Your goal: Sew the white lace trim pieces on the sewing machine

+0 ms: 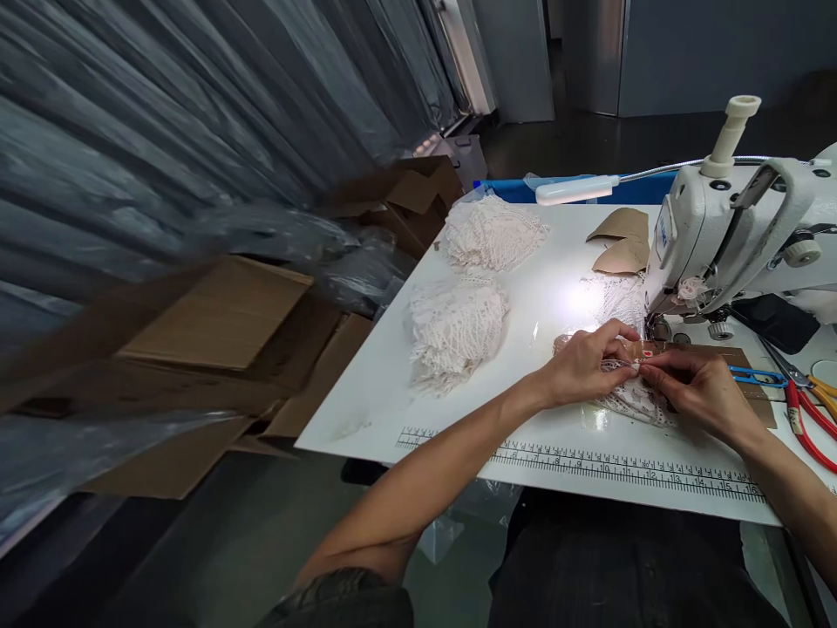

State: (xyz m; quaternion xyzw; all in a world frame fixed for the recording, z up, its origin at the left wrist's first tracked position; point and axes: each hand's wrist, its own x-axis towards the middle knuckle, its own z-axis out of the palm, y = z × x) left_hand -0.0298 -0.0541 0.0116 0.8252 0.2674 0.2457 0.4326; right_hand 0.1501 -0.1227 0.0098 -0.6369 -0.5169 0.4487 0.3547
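Just in front of the needle area of a white sewing machine, my left hand and my right hand meet over a piece of white lace. Thumb and fingers of each hand are pinched on the lace, close together. Part of the lace hangs down toward the table edge below my fingers. More white lace lies behind my left hand, beside the machine's needle. Under my right hand runs a brown cardboard strip. My fingers hide the exact spot they grip.
Two heaps of white lace, a nearer one and a farther one, sit at left. Brown pattern pieces lie behind. Red-handled scissors and a blue thread snipper rest at right. A printed ruler lines the front edge. Cardboard boxes stand left.
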